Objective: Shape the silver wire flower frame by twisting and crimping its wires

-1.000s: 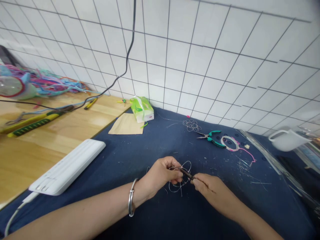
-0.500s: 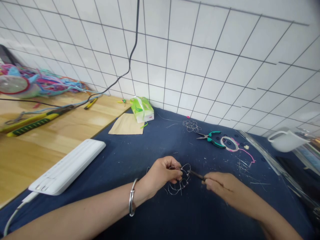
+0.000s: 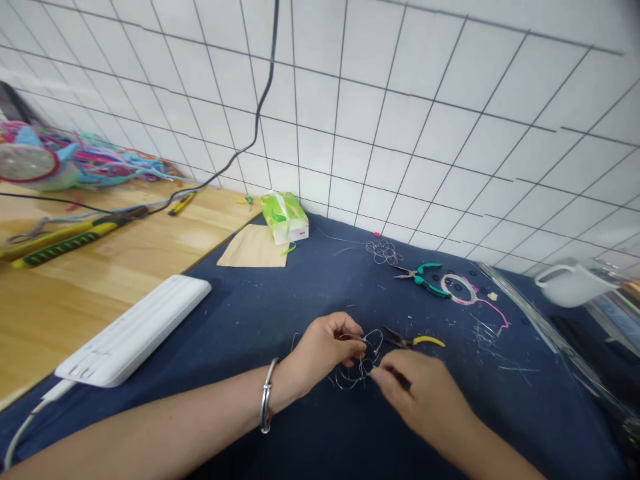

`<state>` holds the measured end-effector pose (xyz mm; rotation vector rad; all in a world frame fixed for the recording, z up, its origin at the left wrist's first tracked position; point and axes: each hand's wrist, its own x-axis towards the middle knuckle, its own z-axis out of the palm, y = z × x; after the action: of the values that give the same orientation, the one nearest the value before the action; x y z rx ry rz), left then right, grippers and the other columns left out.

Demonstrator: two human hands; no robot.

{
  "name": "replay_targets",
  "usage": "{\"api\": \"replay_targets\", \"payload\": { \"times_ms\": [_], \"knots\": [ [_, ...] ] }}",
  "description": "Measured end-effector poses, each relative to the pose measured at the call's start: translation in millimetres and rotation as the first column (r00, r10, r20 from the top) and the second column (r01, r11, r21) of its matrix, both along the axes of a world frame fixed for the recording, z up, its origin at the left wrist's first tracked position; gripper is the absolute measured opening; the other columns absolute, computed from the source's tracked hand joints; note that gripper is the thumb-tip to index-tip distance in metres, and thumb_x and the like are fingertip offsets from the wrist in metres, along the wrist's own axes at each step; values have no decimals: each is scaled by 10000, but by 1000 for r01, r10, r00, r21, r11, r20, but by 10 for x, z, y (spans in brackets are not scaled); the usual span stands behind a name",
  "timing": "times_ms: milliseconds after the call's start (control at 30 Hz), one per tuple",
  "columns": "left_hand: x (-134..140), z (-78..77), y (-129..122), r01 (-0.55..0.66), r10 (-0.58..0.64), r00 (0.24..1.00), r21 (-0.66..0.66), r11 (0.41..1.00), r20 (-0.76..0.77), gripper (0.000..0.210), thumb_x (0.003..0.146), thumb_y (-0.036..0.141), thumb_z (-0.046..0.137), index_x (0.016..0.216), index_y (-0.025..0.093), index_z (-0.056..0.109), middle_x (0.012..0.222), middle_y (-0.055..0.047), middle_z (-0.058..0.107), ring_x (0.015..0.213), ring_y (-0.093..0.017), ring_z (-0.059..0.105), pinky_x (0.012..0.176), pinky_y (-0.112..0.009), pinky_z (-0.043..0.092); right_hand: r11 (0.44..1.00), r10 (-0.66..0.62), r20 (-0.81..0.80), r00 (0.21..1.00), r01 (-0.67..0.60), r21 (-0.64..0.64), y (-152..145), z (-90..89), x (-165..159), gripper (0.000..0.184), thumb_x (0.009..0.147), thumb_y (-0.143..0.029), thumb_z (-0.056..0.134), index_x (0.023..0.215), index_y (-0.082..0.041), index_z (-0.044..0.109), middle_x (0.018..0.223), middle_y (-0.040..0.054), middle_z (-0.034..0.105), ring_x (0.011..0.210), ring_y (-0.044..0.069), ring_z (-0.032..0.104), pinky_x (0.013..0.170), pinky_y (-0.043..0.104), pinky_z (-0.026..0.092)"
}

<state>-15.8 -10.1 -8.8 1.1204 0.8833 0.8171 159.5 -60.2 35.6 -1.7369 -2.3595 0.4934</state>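
Note:
My left hand, a silver bangle at its wrist, pinches a piece of looped thin silver wire between thumb and fingers. Several round loops of the wire hang out below and to the right of the fingertips. My right hand is closed at the right edge of these loops, its thumb and forefinger tips on the wire. Just behind the right hand, needle-nose pliers with a yellow handle lie on the dark blue cloth, partly hidden by the hand.
Teal-handled pliers, a flower-shaped wire coil and a white ring lie farther back. A tissue pack rests by a beige cloth pouch. At left is a white power bank; at right, a white cup.
My right hand has let go of the pliers, which now lie on the cloth, and has moved left to the wire loops. My left hand keeps its pinch in place.

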Motion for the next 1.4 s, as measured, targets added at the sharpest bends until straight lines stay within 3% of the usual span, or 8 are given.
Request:
{"api": "replay_targets", "payload": {
  "times_ms": [100,333,667,1067,1400],
  "knots": [
    [12,-8,-8,-9,9,1000,15,1000,-9,107,680,162,612,757,141,540,644,18,561,540,-80,525,497,-201,442,987,-83,-80,993,70,-148,-13,-59,-161,243,797,-431,474,710,-221,561,590,-22,579,525,104,497,496,214,301],
    [23,18,-39,-2,3,1000,11,1000,-23,114,665,151,610,753,144,537,639,19,566,545,-86,526,499,-204,445,964,-163,-231,959,105,-243,21,-248,-207,123,759,-249,485,665,-194,542,559,-37,546,498,76,460,470,186,280],
    [-3,108,-45,58,-55,997,-56,997,46,160,674,180,627,812,141,555,727,-4,599,604,-98,558,600,-249,464,848,-304,-458,835,19,-529,11,-195,-140,130,785,-247,431,705,-182,510,537,-46,555,404,49,420,419,153,311],
    [16,124,-60,41,-40,999,-56,998,27,125,757,252,568,778,155,492,711,-4,588,701,-138,603,619,-258,465,816,-362,-461,810,35,-578,39,-206,-80,118,759,-256,458,683,-179,508,463,-64,515,346,40,379,383,146,295],
    [16,76,-65,10,-10,1000,-1,1000,10,125,753,248,572,756,148,497,686,-4,588,654,-121,585,543,-216,441,852,-324,-441,837,55,-520,-32,-254,-131,123,761,-247,451,669,-185,503,498,-49,548,379,46,404,385,146,290]
  ]
}}
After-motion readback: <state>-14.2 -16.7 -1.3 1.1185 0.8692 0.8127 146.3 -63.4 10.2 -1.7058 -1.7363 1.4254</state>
